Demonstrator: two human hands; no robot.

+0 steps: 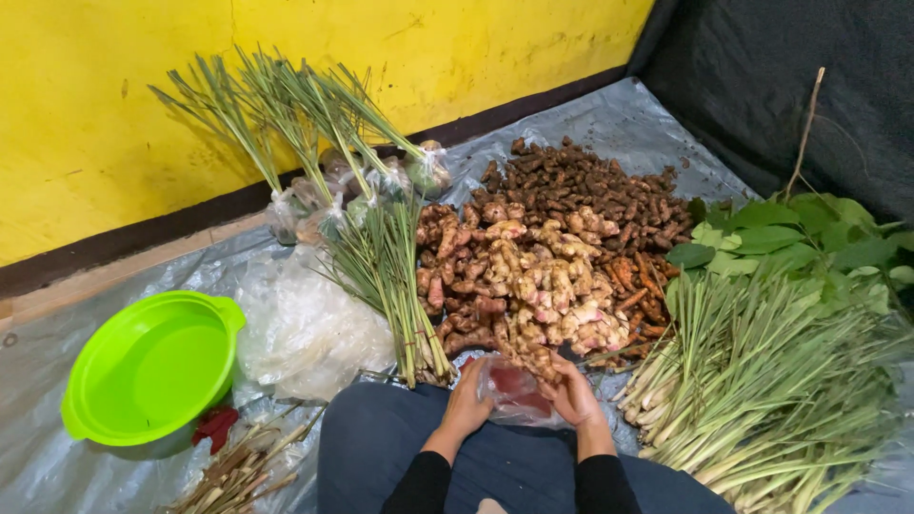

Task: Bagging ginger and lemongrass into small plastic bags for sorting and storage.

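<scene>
Head view, looking down at the lap. Left hand (466,405) and right hand (574,395) both grip a small clear plastic bag (514,392) held between them over the knees; reddish pieces show through the film. Fingers of each hand curl around the bag's edges, left at its left side, right at its right side and upper rim. Black sleeves reach to the wrists.

Just beyond the bag: a pile of pale pink-tan ginger roots (533,281), its near edge touching or nearly touching the right hand's fingers. Behind it, a heap of darker brown small rhizomes (581,186); at the right edge, a patch of orange rhizomes (643,281).

Left of the roots: a loose lemongrass bundle (386,276) lying lengthwise, root ends towards the person. Further back, tied lemongrass bunches (286,114) lean on the yellow wall (95,95), bases in small clear bags.

Right: a large lemongrass heap (762,390), with broad green leaves (790,238) behind it.

Left: crumpled clear plastic sheets (300,328), a bright green basin (148,371), a red scrap (217,424) and dry trimmings (238,471) below it. All lies on a grey tarpaulin (609,119).
</scene>
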